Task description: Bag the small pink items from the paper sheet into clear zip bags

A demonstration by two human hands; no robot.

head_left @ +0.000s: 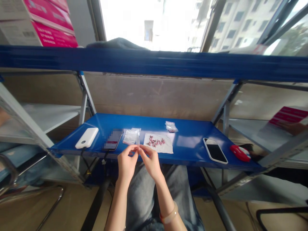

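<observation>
My left hand (127, 161) and my right hand (150, 160) meet at the fingertips over the front edge of the blue shelf. Both are closed in a pinch on a small clear plastic bag (138, 139), which stands up thinly from between the fingers. Just behind it lie flat clear bags (130, 137). To the right, a white sheet (168, 147) carries several small dark-red and pink pieces (156, 141), too small to name. Farther back sits a clear bag (171, 126) with small dark pieces inside.
On the left of the blue shelf (190, 138) lie a white power bank (87, 138) and a dark phone (114, 140) with cables hanging down. At right are a white-framed phone (215, 150) and a red-and-white object (240, 153). Another person's hand (292, 128) touches a pink box (287, 116).
</observation>
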